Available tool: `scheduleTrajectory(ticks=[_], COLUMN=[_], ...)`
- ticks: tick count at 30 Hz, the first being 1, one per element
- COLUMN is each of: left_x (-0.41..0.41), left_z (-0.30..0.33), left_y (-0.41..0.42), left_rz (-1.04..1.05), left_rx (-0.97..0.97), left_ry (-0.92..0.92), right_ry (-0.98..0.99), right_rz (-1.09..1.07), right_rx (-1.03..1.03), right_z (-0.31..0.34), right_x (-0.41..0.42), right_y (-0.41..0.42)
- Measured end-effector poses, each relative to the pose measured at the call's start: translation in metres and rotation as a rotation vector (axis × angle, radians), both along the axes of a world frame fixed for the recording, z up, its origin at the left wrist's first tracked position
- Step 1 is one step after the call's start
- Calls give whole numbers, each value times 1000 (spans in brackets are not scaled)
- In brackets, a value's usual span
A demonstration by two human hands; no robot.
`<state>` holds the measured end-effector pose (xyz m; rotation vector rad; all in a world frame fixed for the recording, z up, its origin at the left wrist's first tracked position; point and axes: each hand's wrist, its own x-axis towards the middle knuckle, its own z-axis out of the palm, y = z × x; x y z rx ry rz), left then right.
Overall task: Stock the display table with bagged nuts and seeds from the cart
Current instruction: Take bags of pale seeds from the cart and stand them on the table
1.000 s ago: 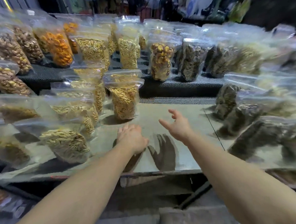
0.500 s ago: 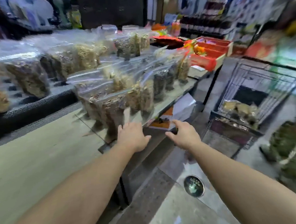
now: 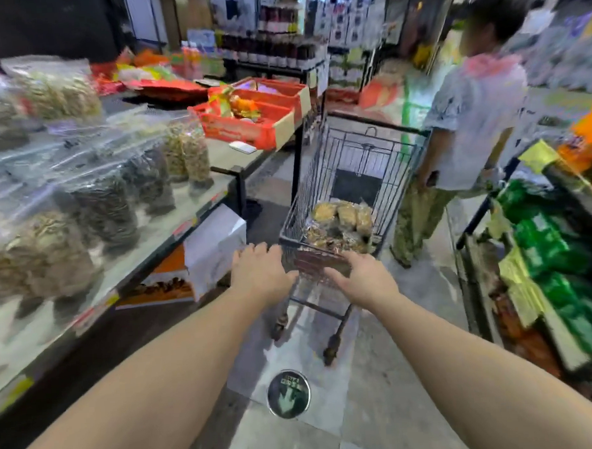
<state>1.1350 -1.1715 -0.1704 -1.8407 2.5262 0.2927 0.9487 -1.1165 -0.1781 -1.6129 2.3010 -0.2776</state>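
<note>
Nut bags [image 3: 339,227] in cart [image 3: 353,159]

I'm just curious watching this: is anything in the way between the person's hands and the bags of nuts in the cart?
Only the cart's own near wire wall. The left hand and right hand are open just short of it, and the bags lie behind it. Reaching over the rim looks clear.

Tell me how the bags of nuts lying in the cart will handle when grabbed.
The bags in the cart look like clear, crinkled plastic, so probably slippery and noisy. They lie heaped and slumped, so they would likely flop and shift rather than stay stiff. Each looks well filled, so perhaps fairly weighty for its size. Both the left hand and the right hand are empty.
</note>
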Motion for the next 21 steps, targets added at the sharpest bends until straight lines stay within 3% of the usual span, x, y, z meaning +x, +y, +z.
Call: scheduleTrajectory(ticks=[21], left_x=[-188], left_z=[-45], left_y=[-331], left_rz=[-274], left_rx=[67], left_ry=[-75], right_ry=[-106], right_rz=[-296], right_rx=[123], right_z=[-64], right_x=[-165], right_y=[-276])
